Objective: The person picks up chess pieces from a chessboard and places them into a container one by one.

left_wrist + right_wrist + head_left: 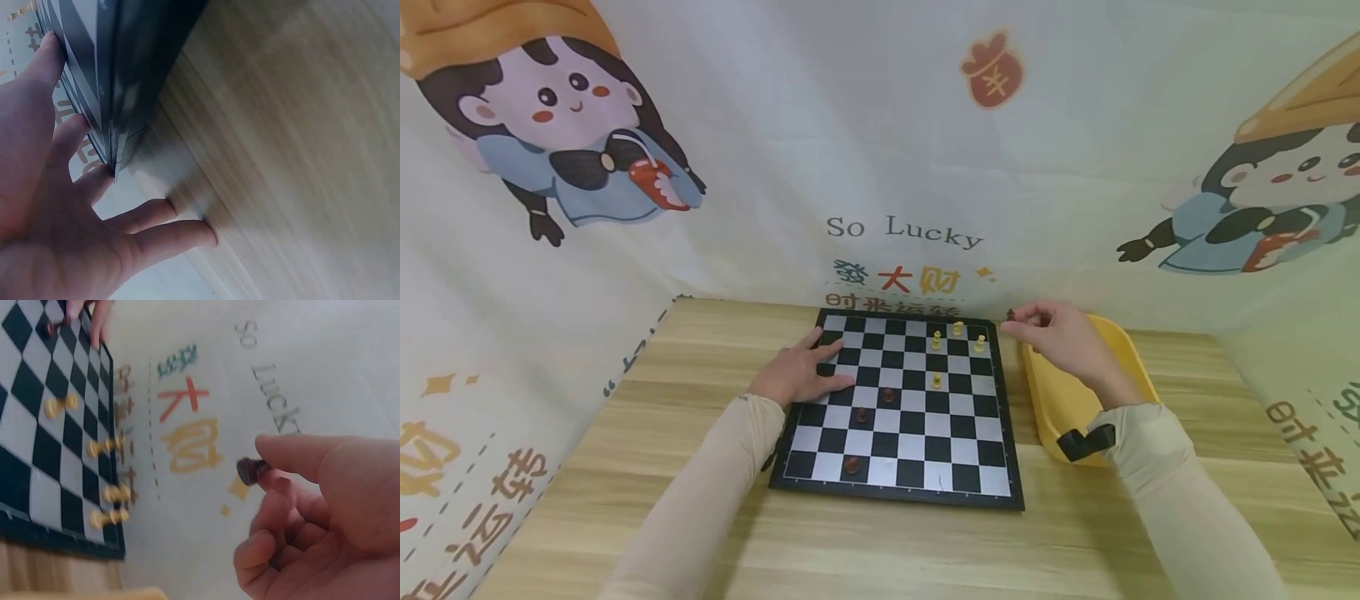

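A black-and-white chessboard (882, 473) lies on the wooden table. My left hand (797, 372) rests spread over its left edge, with thumb and some fingers touching the board; in the left wrist view two other fingers (175, 240) reach down to the tabletop. Between thumb and fingers my right hand (1063, 337) pinches a dark red chess piece (249, 470), off the board's far right corner; its exact type is hidden. Several pale yellow pieces (936, 381) stand on the board's far right part. Three dark red pieces (888, 395) stand towards the left and near side.
Under my right forearm, right of the board, sits a yellow plastic tray (1138, 367); the hand and sleeve cover part of it. A printed cloth (895, 150) hangs behind and at both sides of the table (700, 358).
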Demonstrator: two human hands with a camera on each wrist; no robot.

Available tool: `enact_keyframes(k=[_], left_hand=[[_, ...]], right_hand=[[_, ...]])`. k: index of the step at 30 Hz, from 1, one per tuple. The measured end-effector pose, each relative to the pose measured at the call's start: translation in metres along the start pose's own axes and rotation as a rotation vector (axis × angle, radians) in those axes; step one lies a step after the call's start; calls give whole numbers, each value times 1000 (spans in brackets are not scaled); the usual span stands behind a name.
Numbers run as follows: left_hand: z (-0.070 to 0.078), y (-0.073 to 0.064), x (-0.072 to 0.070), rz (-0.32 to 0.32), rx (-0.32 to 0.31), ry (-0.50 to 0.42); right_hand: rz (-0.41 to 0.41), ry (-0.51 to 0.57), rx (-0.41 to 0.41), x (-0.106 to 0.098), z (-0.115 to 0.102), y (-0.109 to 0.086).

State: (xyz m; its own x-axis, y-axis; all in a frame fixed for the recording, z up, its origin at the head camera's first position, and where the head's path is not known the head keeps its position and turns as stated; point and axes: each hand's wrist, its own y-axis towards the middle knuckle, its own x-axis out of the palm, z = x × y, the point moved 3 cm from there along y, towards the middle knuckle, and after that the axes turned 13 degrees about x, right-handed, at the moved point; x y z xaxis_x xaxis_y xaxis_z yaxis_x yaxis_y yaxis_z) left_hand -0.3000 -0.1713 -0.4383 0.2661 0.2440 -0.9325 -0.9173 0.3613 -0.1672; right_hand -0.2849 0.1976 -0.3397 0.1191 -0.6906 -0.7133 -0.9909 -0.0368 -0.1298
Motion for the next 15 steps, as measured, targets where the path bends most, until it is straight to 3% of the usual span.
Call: enact_keyframes(k=[8,15], left_hand=[[-2,-1,1,1,2,11],[0,0,1,3,22,16]], right_hand=[[49,8,59,-34,15,13],[51,-9,126,-45,24,20]])
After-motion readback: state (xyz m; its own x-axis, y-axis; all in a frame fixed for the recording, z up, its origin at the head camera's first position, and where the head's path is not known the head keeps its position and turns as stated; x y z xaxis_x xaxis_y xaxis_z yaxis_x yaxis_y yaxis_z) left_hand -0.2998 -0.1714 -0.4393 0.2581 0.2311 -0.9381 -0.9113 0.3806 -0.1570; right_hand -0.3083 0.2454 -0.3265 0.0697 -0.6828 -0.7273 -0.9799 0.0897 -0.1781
